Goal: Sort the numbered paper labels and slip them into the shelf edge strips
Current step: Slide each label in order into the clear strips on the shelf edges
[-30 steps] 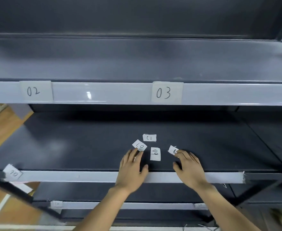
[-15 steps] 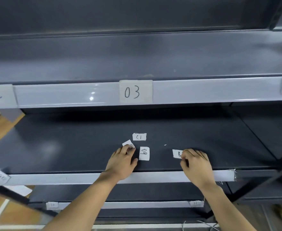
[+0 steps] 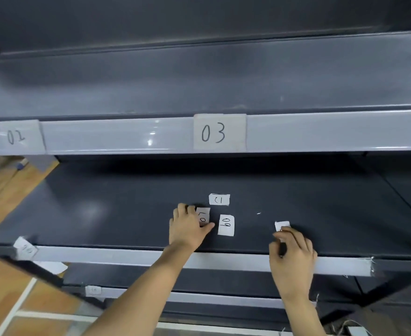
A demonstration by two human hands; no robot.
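Observation:
Loose white paper labels lie on the dark middle shelf (image 3: 102,209). My left hand (image 3: 187,229) pinches the label marked 07 (image 3: 203,215) between thumb and fingers. Beside it lies the label 09 (image 3: 226,225), and behind both the label 12 (image 3: 219,199). My right hand (image 3: 293,251) has its fingertips on a fourth label (image 3: 281,225), whose number is hidden. The upper edge strip (image 3: 117,137) holds labels 02 (image 3: 16,137) and 03 (image 3: 219,132). A label (image 3: 26,249) sticks out askew at the left end of the middle edge strip (image 3: 127,257).
A lower shelf edge strip (image 3: 199,298) with a small label (image 3: 93,290) runs below my arms. Wooden floor (image 3: 3,297) shows at the left. A dark upright post (image 3: 393,284) stands at the right.
My left hand has taken hold of the 07 label and turned it. My right hand has drawn the fourth label rightward, towards the shelf front. The view has shifted left.

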